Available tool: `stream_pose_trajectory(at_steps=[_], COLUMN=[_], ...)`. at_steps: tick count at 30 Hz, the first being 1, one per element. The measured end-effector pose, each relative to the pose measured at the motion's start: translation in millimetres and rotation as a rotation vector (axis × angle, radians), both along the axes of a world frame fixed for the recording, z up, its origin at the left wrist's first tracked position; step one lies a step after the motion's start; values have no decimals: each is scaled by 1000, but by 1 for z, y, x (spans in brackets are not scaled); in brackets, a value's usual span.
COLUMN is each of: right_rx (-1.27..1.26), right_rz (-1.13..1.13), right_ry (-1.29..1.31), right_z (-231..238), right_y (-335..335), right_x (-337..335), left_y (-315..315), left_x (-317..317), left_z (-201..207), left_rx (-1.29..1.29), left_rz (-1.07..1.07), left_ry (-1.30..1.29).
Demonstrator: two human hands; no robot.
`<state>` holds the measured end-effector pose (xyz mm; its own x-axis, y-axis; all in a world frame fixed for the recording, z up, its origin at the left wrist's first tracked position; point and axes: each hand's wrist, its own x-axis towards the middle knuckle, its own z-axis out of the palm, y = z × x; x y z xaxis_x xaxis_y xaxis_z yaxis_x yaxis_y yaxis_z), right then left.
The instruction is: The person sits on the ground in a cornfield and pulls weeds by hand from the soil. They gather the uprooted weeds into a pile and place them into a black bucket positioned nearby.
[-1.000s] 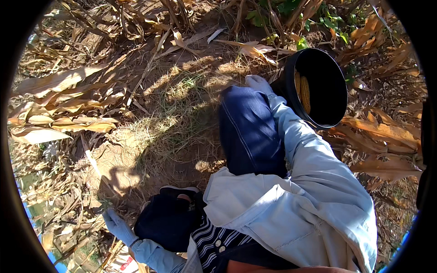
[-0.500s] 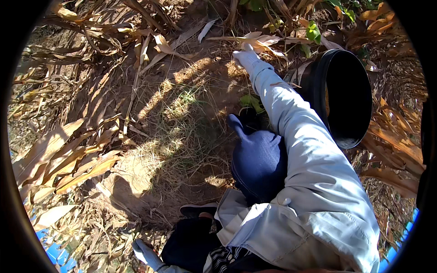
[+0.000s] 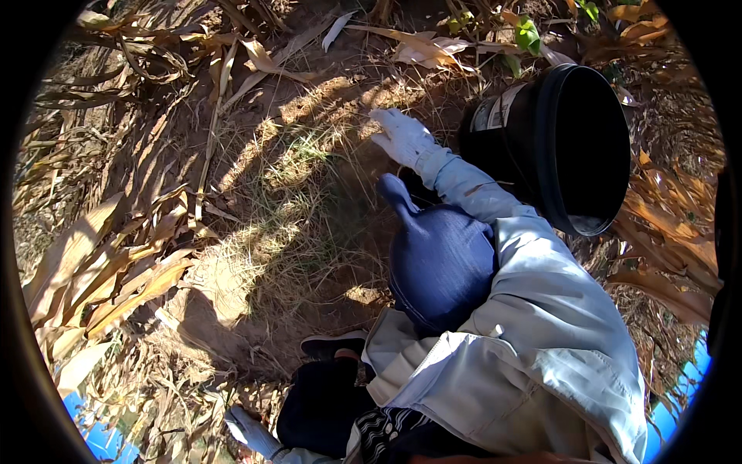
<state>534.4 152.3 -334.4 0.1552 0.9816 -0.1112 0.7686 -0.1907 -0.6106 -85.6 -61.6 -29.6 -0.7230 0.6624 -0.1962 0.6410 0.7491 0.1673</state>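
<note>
My right hand point(image 3: 403, 138), in a white glove, hangs over the soil left of a black bucket point(image 3: 498, 147). Its fingers are stretched out and apart, with nothing visible in them. The bucket carries a pale label on its side; its inside is too dark to make out. Down at the lower left, my gloved left hand point(image 3: 249, 431) hangs low beside dry leaves, fingers extended and seemingly holding nothing. My bent leg in dark blue cloth point(image 3: 440, 267) lies between the right arm and the ground.
Dry corn leaves point(image 3: 116, 271) lie thick at the left, and more brown leaves point(image 3: 672, 263) crowd the right beyond the bucket. Dried grass point(image 3: 286, 201) covers reddish soil in the middle. A pale husk point(image 3: 433, 50) lies at the far side, near small green leaves point(image 3: 527, 35).
My right hand has drawn back from the pale husk at the far side, toward me and slightly left. The arm is now more bent. My left hand has hardly moved.
</note>
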Motion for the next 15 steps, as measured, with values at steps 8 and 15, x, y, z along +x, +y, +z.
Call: stream_pose_trajectory(at_steps=[8, 15], right_rx=[-235, -485], right_rz=[-606, -940], right_ry=[-317, 2], right_z=[-4, -40], right_y=[-17, 26], right_x=[58, 76], left_y=[-13, 13], left_x=[-22, 1], left_z=[-16, -21], left_rx=[118, 122], left_rz=[-65, -107], left_ry=[-32, -57])
